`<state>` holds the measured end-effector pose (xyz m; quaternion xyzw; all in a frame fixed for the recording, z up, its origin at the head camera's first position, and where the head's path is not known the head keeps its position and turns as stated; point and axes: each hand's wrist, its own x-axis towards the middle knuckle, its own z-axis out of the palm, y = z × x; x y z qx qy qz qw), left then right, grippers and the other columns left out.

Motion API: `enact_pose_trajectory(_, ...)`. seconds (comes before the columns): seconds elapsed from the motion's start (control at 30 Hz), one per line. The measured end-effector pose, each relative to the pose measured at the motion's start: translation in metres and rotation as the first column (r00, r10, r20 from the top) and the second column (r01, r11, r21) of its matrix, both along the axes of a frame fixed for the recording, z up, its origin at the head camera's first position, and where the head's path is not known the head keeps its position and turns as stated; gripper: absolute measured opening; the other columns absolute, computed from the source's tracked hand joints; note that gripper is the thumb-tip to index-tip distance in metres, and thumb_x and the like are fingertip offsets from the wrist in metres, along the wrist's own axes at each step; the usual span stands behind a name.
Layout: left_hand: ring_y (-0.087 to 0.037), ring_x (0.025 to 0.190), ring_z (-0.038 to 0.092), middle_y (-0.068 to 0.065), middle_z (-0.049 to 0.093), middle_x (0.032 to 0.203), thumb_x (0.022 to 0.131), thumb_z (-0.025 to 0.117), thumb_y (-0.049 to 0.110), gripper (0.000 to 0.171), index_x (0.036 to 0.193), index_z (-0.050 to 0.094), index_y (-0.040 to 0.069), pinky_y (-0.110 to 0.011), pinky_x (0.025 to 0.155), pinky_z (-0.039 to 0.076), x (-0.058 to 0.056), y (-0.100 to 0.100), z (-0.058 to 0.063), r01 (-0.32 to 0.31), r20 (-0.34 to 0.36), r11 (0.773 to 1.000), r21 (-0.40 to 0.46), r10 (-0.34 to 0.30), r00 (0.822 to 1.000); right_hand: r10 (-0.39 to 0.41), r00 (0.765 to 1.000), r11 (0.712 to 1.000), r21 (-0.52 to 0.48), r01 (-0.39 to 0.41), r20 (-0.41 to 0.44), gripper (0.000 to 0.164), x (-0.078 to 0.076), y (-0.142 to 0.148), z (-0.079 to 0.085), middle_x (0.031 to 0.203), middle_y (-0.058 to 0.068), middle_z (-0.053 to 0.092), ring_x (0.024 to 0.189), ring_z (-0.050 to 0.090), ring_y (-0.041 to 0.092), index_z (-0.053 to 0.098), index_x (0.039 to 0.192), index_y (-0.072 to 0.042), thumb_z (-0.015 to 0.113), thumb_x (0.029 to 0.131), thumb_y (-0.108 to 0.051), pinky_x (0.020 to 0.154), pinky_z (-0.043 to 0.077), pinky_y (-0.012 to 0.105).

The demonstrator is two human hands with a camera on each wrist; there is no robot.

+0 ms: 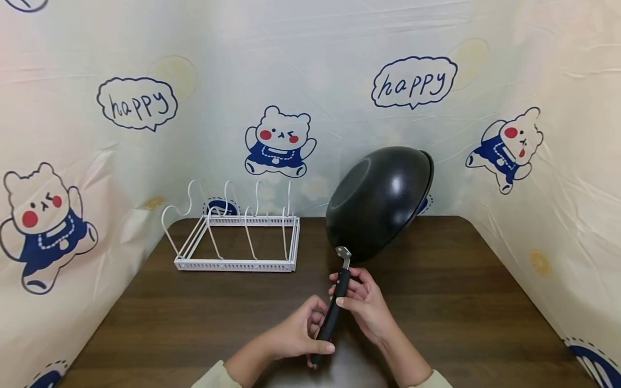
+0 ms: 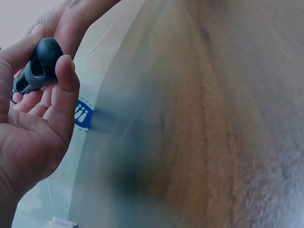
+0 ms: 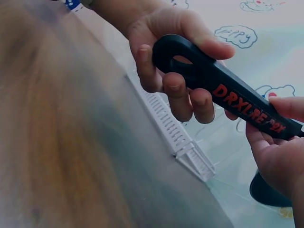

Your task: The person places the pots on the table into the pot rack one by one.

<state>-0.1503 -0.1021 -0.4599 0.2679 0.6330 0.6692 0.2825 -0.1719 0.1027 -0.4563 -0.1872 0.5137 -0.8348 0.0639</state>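
Observation:
A black wok (image 1: 380, 199) with a small flat base is tilted on its side in the head view, its underside turned toward me and its open side facing away to the right. My left hand (image 1: 298, 331) holds the free end of its black handle (image 1: 342, 281), thumb on top. Further up, close to the metal bracket, my right hand (image 1: 367, 307) pinches the handle between thumb and fingers. In the right wrist view, red lettering (image 3: 242, 107) runs along the handle, and a hanging loop opens at its end. The wok's inside is hidden.
A white wire rack (image 1: 235, 265) with upright curved dividers stands on the left of the brown wooden table (image 1: 436, 323). Behind and at both sides hangs a pale curtain (image 1: 335, 81) printed with bears and "happy" bubbles.

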Motion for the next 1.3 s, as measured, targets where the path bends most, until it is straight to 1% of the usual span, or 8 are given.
enact_pose_trajectory(0.37,-0.017,0.071,0.063,-0.018,0.059,0.094,0.084,0.075,0.005,0.055,0.118,0.032,0.000,-0.046,0.042,0.053,0.006,-0.014,0.017,-0.077,-0.116,0.995,-0.056,0.070,0.991,0.119,0.987,0.992,-0.029,-0.122,-0.104,0.051,-0.006,-0.015,0.016,0.128,0.023,0.054,0.102,0.063,0.023,0.036,0.125,-0.005,0.061,0.085,0.013,0.091,0.052,0.035)
enact_pose_trajectory(0.7,-0.019,0.076,0.064,-0.013,0.060,0.094,0.084,0.077,0.007,0.059,0.121,0.032,0.000,-0.049,0.043,0.053,0.006,-0.031,0.042,-0.145,-0.200,0.983,-0.109,0.121,0.972,0.132,0.979,0.991,0.023,-0.130,-0.156,0.052,-0.016,-0.034,0.039,0.130,0.032,0.049,0.101,0.064,0.022,0.037,0.127,-0.007,0.063,0.085,0.010,0.092,0.052,0.036)
enact_pose_trajectory(0.83,-0.019,0.076,0.064,-0.013,0.061,0.092,0.083,0.077,0.007,0.060,0.122,0.033,0.000,-0.050,0.044,0.053,0.006,-0.039,0.047,-0.173,-0.250,0.975,-0.137,0.135,0.959,0.149,0.974,0.989,0.024,-0.148,-0.170,0.053,-0.020,-0.043,0.047,0.128,0.029,0.051,0.100,0.065,0.022,0.037,0.125,-0.008,0.063,0.084,0.013,0.090,0.053,0.035)
enact_pose_trajectory(0.9,-0.018,0.077,0.064,-0.013,0.062,0.092,0.083,0.078,0.008,0.060,0.123,0.033,0.001,-0.046,0.052,0.057,0.005,-0.043,0.050,-0.193,-0.304,0.968,-0.160,0.138,0.943,0.153,0.973,0.988,0.027,-0.151,-0.175,0.053,-0.021,-0.048,0.049,0.127,0.025,0.054,0.098,0.065,0.022,0.037,0.123,-0.009,0.062,0.083,0.014,0.090,0.053,0.034)
enact_pose_trajectory(1.0,-0.017,0.079,0.064,-0.013,0.062,0.091,0.082,0.079,0.010,0.062,0.124,0.034,0.001,-0.042,0.055,0.058,0.005,-0.049,0.055,-0.214,-0.358,0.958,-0.189,0.136,0.924,0.163,0.966,0.987,0.044,-0.158,-0.198,0.053,-0.023,-0.055,0.053,0.127,0.023,0.055,0.098,0.065,0.022,0.037,0.123,-0.008,0.061,0.083,0.016,0.090,0.053,0.034)
enact_pose_trajectory(1.07,-0.017,0.079,0.065,-0.013,0.062,0.091,0.082,0.079,0.011,0.062,0.124,0.034,0.001,-0.042,0.055,0.058,0.005,-0.053,0.058,-0.224,-0.370,0.954,-0.201,0.138,0.919,0.167,0.963,0.986,0.059,-0.158,-0.213,0.053,-0.024,-0.060,0.057,0.127,0.023,0.055,0.098,0.065,0.022,0.038,0.123,-0.007,0.061,0.083,0.016,0.090,0.053,0.034)
enact_pose_trajectory(1.17,-0.018,0.078,0.065,-0.013,0.061,0.091,0.082,0.079,0.011,0.064,0.125,0.033,0.000,-0.047,0.045,0.054,0.005,-0.060,0.062,-0.233,-0.365,0.948,-0.217,0.143,0.920,0.183,0.955,0.982,0.075,-0.170,-0.233,0.054,-0.027,-0.068,0.062,0.128,0.027,0.053,0.099,0.065,0.023,0.037,0.125,-0.004,0.061,0.082,0.017,0.091,0.052,0.034)
enact_pose_trajectory(1.3,-0.020,0.078,0.065,-0.014,0.059,0.090,0.082,0.079,0.010,0.066,0.127,0.031,0.002,-0.047,0.045,0.054,0.006,-0.068,0.066,-0.251,-0.369,0.941,-0.227,0.156,0.916,0.203,0.950,0.979,0.082,-0.188,-0.239,0.055,-0.028,-0.078,0.068,0.129,0.031,0.051,0.100,0.065,0.023,0.036,0.125,-0.001,0.061,0.081,0.020,0.091,0.053,0.036)
